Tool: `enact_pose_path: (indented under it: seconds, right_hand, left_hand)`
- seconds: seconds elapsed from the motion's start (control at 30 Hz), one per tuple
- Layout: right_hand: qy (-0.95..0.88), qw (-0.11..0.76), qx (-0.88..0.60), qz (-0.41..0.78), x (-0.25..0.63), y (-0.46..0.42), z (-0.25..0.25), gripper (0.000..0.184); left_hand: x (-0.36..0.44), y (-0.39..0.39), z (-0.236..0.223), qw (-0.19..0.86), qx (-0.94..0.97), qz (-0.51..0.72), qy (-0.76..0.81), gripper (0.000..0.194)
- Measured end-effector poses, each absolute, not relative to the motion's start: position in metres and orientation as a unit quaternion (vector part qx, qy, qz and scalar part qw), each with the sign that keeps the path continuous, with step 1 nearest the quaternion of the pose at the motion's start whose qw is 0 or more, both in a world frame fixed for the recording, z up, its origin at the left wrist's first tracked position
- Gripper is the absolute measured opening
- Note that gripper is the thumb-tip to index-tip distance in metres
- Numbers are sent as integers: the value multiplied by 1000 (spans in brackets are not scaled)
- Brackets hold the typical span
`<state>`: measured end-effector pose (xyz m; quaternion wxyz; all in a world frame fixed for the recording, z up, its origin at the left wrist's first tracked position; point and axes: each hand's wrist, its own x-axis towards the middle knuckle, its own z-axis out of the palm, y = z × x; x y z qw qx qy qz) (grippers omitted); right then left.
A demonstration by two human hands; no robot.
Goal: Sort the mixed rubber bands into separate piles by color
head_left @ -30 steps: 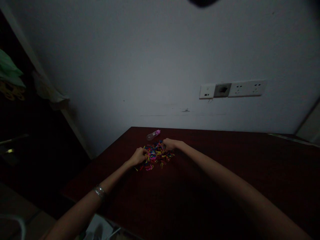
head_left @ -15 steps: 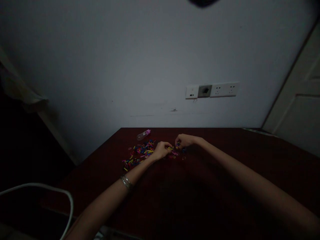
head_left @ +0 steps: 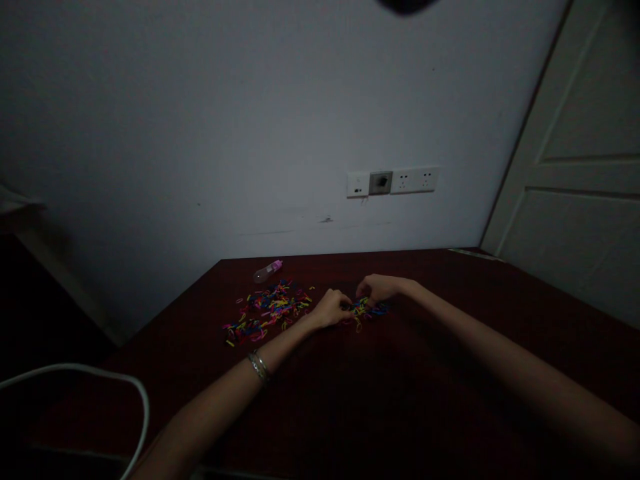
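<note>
My left hand point(head_left: 334, 308) rests on the dark red table, with a silvery bracelet point(head_left: 259, 365) on its wrist. Its fingers and thumb curl together at the left edge of a small heap of colourful rubber bands point(head_left: 362, 308), seemingly pinching some; the fingertips are partly hidden. Over the same heap arches my right hand point(head_left: 379, 288), thumb and fingers bent downward and apart, near or touching the bands. Left of my left hand, a wider scatter of rubber bands point(head_left: 273, 303) in pink, yellow, blue and red covers the tabletop.
Behind the scatter lies a clear bottle with a pink cap point(head_left: 268, 271). The table point(head_left: 400, 387) meets a pale wall with a row of sockets point(head_left: 393, 182). A door point(head_left: 575, 167) stands at the right; a white cable point(head_left: 143, 400) loops at the lower left.
The view has turned to the right. Bands seen at my right fingertips before now lie in the heap between my hands, and the right fingers have loosened. My left hand stays beside the heap.
</note>
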<state>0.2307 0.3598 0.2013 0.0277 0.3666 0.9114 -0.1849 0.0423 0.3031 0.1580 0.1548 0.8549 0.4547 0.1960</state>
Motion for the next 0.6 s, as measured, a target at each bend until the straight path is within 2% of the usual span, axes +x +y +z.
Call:
enact_pose_path:
  seconds: [0.1, 0.27, 0.53, 0.6]
  right_hand:
    - [913, 6, 369, -171, 230, 359, 205, 42]
    - [920, -88, 341, -170, 214, 357, 206, 32]
    - [943, -151, 263, -140, 112, 324, 197, 33]
    - [961, -157, 214, -78, 82, 305, 190, 29]
  left_hand:
    - [36, 301, 159, 129, 870, 196, 435, 23]
    - [1, 293, 166, 95, 848, 254, 456, 36]
    - [-164, 268, 180, 90, 638, 367, 670, 44]
    - [-201, 260, 171, 76, 611, 366, 698, 45]
